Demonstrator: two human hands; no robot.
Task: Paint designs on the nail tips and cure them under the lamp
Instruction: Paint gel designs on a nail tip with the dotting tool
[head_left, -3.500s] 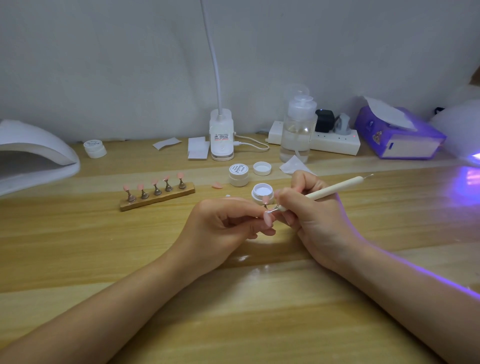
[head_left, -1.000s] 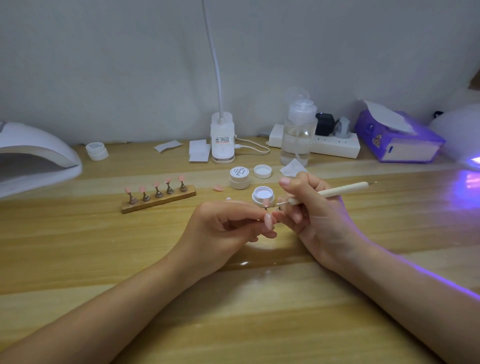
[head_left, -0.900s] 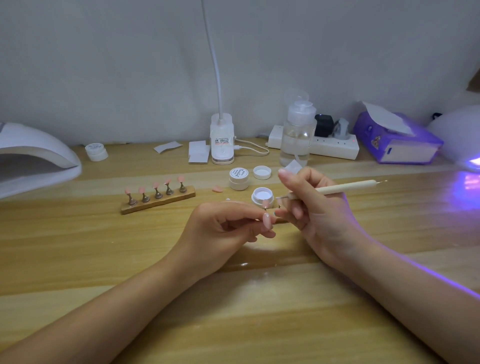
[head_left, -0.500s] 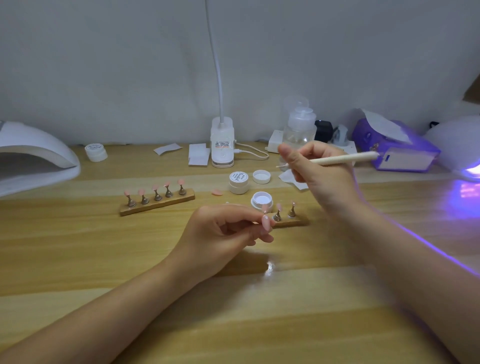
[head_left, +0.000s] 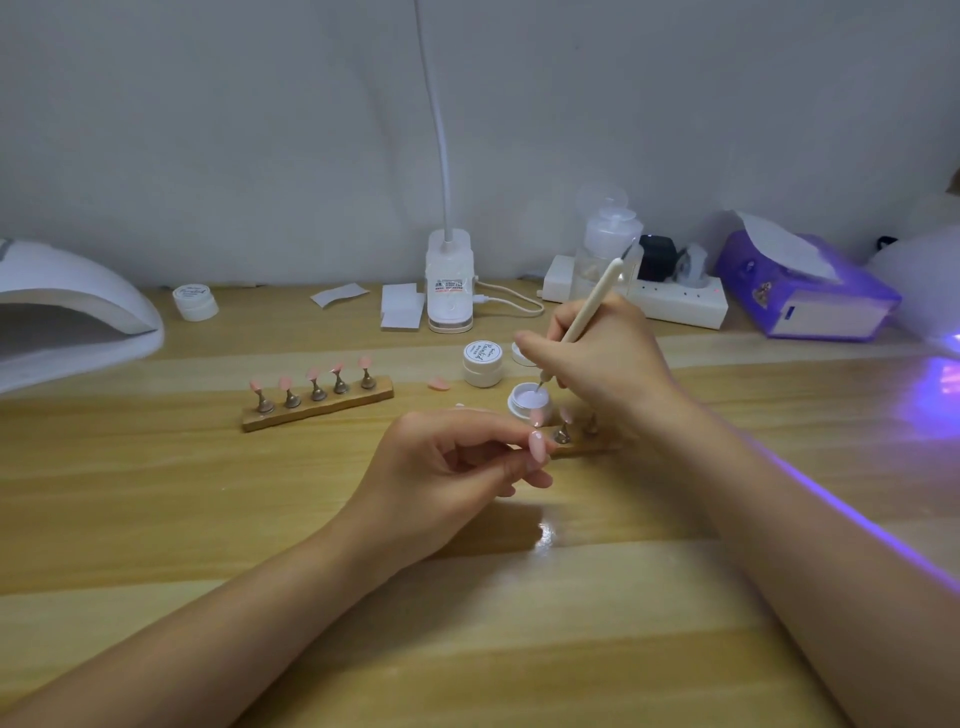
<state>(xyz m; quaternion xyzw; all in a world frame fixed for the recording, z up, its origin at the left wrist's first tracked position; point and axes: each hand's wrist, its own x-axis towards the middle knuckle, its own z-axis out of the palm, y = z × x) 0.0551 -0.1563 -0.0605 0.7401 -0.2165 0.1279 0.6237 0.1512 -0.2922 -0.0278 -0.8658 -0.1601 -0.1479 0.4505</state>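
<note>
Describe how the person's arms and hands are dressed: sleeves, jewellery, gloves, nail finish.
Both forearms are bare, with no sleeves in view. The left hand and right hand wear no gloves, and no rings or bracelets show. A left fingernail is long, oval and pale pink. Purple light edges the right forearm.

Second wooden stand (head_left: 576, 446) largely hidden behind both hands; nail lamp (head_left: 67, 317) cut off at left edge; jar label (head_left: 483, 353) too small to read.

A closed white jar (head_left: 483, 363) near the desk's middle carries cursive script on its lid, too blurred to read. The lamp base (head_left: 450, 283) at the back edge bears an illegible red-printed label.
</note>
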